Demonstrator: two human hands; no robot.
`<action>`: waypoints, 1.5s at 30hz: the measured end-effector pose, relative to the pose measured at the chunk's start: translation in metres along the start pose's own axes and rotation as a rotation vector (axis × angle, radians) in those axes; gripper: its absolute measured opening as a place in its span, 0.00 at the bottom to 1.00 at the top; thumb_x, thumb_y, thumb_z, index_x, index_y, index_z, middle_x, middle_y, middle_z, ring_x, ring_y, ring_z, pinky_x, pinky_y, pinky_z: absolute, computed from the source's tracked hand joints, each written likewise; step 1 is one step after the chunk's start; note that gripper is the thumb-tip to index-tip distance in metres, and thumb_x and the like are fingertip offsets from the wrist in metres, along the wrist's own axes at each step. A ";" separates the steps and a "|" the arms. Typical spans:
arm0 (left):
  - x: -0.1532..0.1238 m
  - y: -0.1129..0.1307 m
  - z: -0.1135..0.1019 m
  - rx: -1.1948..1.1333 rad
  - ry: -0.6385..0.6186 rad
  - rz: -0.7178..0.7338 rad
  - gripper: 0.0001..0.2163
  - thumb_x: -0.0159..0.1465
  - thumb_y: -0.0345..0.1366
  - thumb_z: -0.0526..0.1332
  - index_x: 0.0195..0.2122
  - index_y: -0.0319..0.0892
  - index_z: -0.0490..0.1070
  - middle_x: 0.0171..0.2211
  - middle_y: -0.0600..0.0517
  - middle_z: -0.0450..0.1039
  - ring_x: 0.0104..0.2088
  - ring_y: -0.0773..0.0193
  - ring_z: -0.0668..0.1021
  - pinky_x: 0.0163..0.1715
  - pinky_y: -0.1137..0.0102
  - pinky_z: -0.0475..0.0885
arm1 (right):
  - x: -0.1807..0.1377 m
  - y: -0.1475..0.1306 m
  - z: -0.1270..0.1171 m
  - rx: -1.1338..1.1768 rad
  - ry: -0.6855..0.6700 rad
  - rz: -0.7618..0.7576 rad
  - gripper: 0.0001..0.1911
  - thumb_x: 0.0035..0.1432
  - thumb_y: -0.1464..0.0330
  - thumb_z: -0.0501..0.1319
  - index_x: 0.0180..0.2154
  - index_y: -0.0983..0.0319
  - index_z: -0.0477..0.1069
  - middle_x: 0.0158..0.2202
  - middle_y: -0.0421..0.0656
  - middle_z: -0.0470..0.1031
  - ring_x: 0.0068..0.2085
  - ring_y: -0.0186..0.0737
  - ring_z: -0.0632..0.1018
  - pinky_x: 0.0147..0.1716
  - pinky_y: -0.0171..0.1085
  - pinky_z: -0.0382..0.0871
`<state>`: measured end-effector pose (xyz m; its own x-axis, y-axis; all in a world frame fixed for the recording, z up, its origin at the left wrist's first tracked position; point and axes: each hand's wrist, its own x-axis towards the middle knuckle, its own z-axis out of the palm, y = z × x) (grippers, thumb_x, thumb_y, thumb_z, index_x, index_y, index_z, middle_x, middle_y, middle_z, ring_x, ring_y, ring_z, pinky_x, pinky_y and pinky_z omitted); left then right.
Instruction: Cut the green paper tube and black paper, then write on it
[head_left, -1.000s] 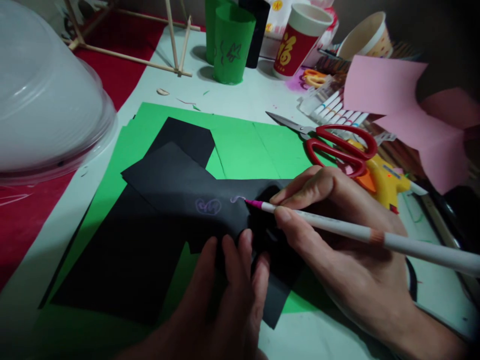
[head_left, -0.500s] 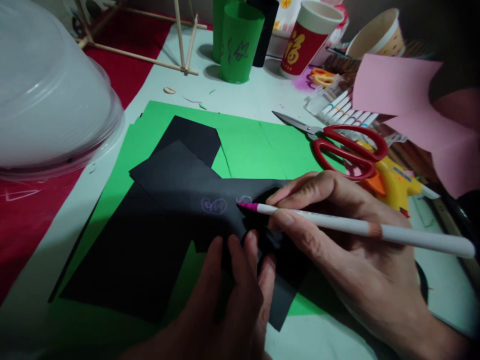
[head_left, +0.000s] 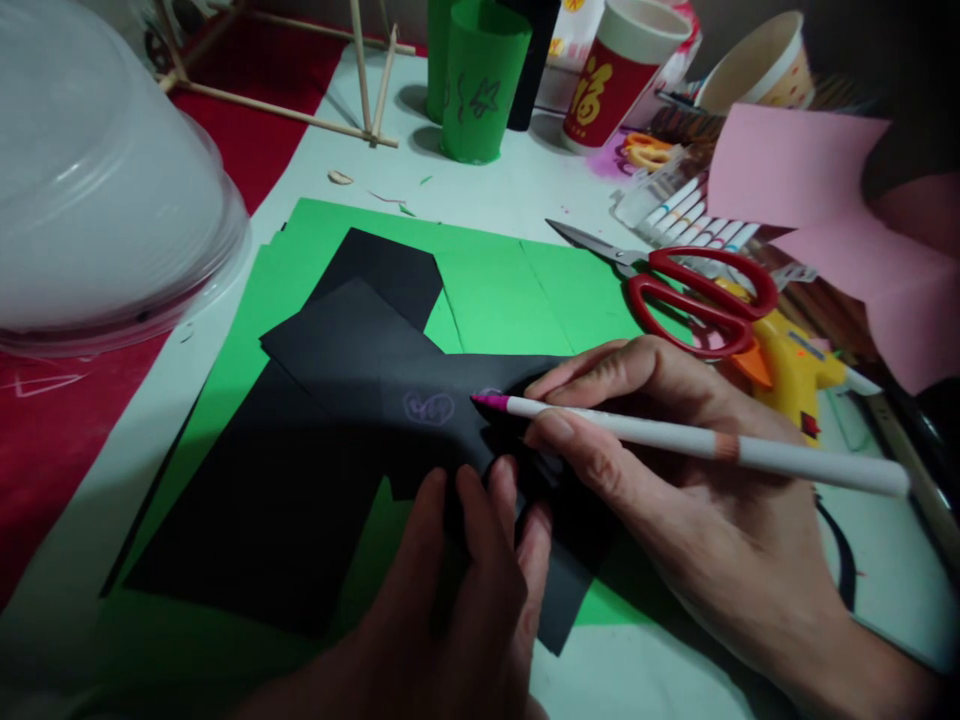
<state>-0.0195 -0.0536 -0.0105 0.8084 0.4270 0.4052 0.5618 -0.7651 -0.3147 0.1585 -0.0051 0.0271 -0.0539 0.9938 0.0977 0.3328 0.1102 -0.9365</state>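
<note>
A white-barrelled felt-tip pen (head_left: 660,430) with a magenta tip is pinched in my right hand (head_left: 697,500). Its tip meets a piece of black paper (head_left: 420,375), over a faint, partly covered purple outline. Just left of that, a small rounded purple drawing (head_left: 429,407) shows on the same paper. My left hand (head_left: 465,590) holds the paper's near edge with bent fingers; its thumb is hidden. Other black sheets (head_left: 247,510) lie underneath, on green paper (head_left: 502,290).
Red-handled scissors (head_left: 701,300) and a yellow glue gun (head_left: 795,355) lie right of the green paper. Behind stand a green cup (head_left: 480,90) and a red-and-white paper cup (head_left: 611,85). Markers (head_left: 697,215) and pink paper (head_left: 795,165) sit right; plastic lids (head_left: 97,190), left.
My right hand and the pen have shifted slightly left, and the pen's rear end has swung left and up. My left hand keeps its place on the black paper.
</note>
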 end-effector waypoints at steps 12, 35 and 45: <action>0.005 -0.009 -0.013 -0.115 -0.108 0.039 0.20 0.70 0.38 0.51 0.54 0.29 0.75 0.51 0.40 0.78 0.52 0.45 0.74 0.51 0.54 0.69 | 0.000 0.001 0.000 -0.027 -0.027 -0.029 0.06 0.59 0.70 0.67 0.31 0.59 0.72 0.33 0.41 0.80 0.32 0.36 0.78 0.28 0.35 0.72; 0.003 -0.003 -0.012 -0.167 -0.098 -0.036 0.21 0.70 0.35 0.51 0.56 0.22 0.69 0.56 0.35 0.72 0.56 0.41 0.70 0.54 0.52 0.67 | -0.002 0.002 -0.002 -0.161 0.022 -0.134 0.07 0.62 0.71 0.64 0.31 0.58 0.68 0.32 0.39 0.75 0.33 0.35 0.76 0.29 0.37 0.68; 0.002 -0.005 -0.013 -0.162 -0.103 -0.033 0.22 0.69 0.41 0.53 0.56 0.29 0.73 0.56 0.39 0.74 0.56 0.46 0.72 0.54 0.55 0.68 | -0.004 0.002 -0.002 -0.120 0.001 -0.123 0.08 0.61 0.71 0.64 0.31 0.58 0.67 0.31 0.38 0.74 0.33 0.36 0.75 0.29 0.38 0.68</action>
<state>-0.0231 -0.0558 0.0032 0.8084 0.4939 0.3202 0.5594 -0.8140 -0.1566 0.1607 -0.0093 0.0257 -0.1001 0.9726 0.2100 0.4340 0.2326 -0.8704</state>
